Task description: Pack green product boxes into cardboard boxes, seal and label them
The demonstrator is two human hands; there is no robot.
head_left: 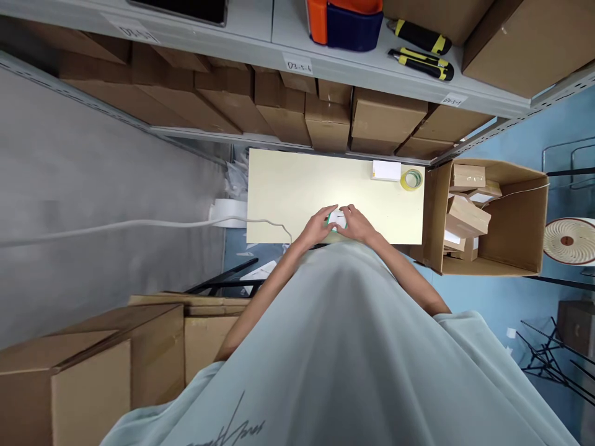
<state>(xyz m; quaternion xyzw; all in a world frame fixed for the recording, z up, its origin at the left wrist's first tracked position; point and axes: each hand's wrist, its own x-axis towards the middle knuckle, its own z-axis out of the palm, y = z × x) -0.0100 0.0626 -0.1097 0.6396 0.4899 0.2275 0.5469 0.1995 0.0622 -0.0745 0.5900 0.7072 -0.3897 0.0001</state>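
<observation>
Close to the front edge of the pale table, a small white item with a green edge sits between my two hands. My left hand grips its left side, fingertips bent over the far edge. On the other side my right hand holds it with curled fingers, thumb along the near edge. The item is too small to name, and its sides are partly hidden by my fingers. Farther back on the table lie a white box and a roll of tape.
A large open carton with several small boxes stands right of the table. Above the back edge, a shelf holds utility knives and an orange and blue container. A white cable reaches the table's left front. Cartons stand behind left.
</observation>
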